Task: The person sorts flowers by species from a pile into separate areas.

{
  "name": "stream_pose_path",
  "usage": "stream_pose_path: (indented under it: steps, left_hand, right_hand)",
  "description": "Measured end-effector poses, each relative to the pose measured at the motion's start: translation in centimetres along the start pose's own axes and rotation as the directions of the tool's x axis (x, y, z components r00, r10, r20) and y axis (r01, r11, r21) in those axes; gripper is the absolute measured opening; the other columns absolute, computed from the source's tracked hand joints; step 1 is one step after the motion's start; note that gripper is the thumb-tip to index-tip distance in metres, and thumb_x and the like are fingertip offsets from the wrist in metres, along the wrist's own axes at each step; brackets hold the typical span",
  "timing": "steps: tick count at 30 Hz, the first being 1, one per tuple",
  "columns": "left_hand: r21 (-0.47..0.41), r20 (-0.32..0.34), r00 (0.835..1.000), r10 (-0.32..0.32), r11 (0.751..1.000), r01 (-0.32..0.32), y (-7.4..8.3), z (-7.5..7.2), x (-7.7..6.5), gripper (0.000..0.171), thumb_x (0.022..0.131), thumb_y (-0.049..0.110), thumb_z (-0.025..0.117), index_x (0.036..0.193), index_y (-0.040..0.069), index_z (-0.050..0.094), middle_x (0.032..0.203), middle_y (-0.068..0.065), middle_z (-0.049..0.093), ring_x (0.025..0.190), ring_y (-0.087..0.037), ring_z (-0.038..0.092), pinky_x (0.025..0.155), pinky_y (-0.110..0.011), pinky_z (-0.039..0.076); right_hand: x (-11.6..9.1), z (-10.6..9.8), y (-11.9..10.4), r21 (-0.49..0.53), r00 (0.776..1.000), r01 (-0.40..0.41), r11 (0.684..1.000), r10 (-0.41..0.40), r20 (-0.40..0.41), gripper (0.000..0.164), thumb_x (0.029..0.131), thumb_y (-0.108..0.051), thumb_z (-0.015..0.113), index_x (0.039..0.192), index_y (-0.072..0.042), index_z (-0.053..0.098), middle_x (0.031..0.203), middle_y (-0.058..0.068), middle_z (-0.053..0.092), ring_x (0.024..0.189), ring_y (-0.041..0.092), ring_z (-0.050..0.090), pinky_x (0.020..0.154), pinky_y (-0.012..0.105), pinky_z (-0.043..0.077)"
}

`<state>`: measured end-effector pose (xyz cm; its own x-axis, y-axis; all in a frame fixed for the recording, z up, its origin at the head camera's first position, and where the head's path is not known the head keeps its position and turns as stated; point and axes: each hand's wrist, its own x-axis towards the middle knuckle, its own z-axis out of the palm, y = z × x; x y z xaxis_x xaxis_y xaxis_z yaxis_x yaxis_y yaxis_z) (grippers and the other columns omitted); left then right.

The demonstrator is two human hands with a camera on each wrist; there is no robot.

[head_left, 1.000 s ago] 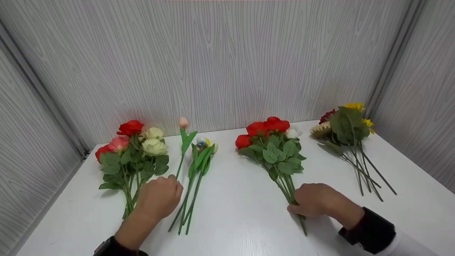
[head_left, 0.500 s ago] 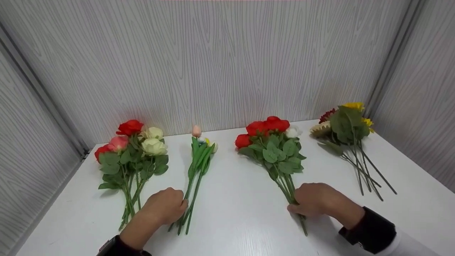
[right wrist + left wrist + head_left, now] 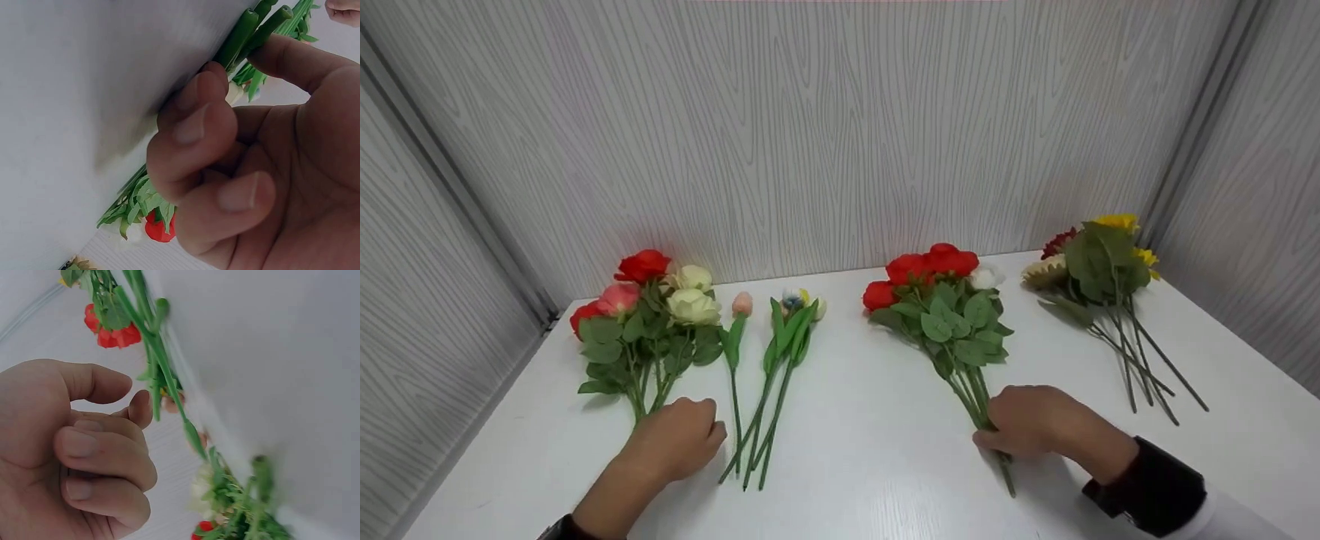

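My left hand (image 3: pixel 675 441) is between the left rose bunch (image 3: pixel 634 322) and a pink tulip (image 3: pixel 742 304). In the left wrist view, the fingers of that hand (image 3: pixel 84 444) are loosely bent, with a gap between thumb and forefinger and nothing held. The pink tulip lies on the table just right of the hand, its stem (image 3: pixel 163 363) beyond the fingertips. Several other tulips (image 3: pixel 791 330) lie crossed beside it. My right hand (image 3: pixel 1031 421) pinches the lower stems of a bunch of red and white roses (image 3: pixel 937 300); cut stem ends (image 3: pixel 239 39) show past the thumb.
A white table (image 3: pixel 840 450) bears all the flowers, with wood-grain panels (image 3: pixel 825 135) standing behind and at both sides. Farther right lies a bunch of yellow, dark red and cream flowers (image 3: pixel 1099 262), stems toward the front right.
My left hand carried the pink tulip down over the other tulips, then left along the table, and let it go beside them. My right hand stayed on the rose stems.
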<state>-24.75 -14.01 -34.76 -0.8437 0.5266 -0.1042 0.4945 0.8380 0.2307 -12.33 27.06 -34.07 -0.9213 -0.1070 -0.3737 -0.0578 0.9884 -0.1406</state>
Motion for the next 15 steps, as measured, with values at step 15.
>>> stream_pose_path:
  steps: [15]
  left_hand:
    - [-0.042,0.121,0.988,0.092,0.995,-0.088,0.76,0.62,-0.15,0.029,0.095,0.006,0.062,0.116,-0.012,0.052,0.104,-0.022,0.053,0.100,-0.034,0.059,0.088,-0.053,0.047]
  right_hand:
    - [0.38,-0.19,-0.43,-0.016,1.000,-0.001,1.000,0.001,-0.010,0.045,0.097,-0.046,0.058,0.065,-0.014,0.051,0.066,0.003,0.050,0.057,0.018,0.046,0.058,0.036,0.037]
